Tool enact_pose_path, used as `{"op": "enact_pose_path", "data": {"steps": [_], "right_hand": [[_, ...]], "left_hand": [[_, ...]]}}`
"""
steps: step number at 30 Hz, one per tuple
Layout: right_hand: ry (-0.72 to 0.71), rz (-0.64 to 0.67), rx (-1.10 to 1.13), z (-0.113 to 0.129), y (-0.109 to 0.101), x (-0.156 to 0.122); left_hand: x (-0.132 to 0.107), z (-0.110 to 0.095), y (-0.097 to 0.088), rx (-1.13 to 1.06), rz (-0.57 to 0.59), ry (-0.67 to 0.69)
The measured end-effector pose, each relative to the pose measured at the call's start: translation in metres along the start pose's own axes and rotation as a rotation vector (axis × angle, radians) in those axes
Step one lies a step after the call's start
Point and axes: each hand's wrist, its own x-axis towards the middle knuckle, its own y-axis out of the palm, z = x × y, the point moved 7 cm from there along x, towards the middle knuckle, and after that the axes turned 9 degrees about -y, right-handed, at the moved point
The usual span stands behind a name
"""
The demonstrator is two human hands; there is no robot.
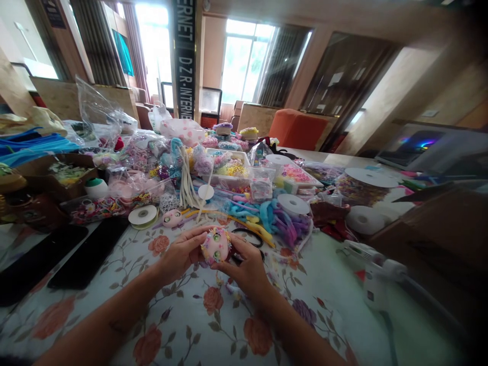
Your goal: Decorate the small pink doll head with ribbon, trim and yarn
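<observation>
Between my two hands is a small pink doll head (216,244) with green eyes and bits of colourful trim round its edge. The fingers of my left hand (182,254) grip its left side. My right hand (246,264) pinches it from the right, thumb low and fingers at the upper edge. The doll's face is turned up toward me and lies tilted sideways. Just behind my right hand are black-handled scissors (247,235), partly covered by it. A second pink doll face (172,218) lies on the table beyond my left hand.
A glue gun (375,274) stands at the right. Two black phones (89,254) lie at the left, near a ribbon spool (142,216). Purple and blue fuzzy stems (282,218), bead bags (99,208) and white trays (229,178) crowd the back of the flowered tablecloth (183,315).
</observation>
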Motion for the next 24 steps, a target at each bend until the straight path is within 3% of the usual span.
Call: {"op": "enact_pose_path", "data": {"steps": [9, 17, 21, 24], "right_hand": [[0.062, -0.032, 0.047, -0.009, 0.0, -0.001], [0.07, -0.011, 0.063, -0.007, 0.003, -0.002], [0.225, -0.081, 0.287, -0.02, 0.006, -0.004], [0.367, -0.161, 0.459, -0.029, 0.006, -0.004]], "left_hand": [[0.001, 0.0, 0.004, 0.005, 0.031, 0.022], [0.0, 0.0, 0.0, 0.049, -0.016, 0.025], [0.0, -0.001, 0.006, 0.017, 0.013, 0.046], [-0.001, -0.007, 0.011, 0.141, 0.055, 0.138]]}}
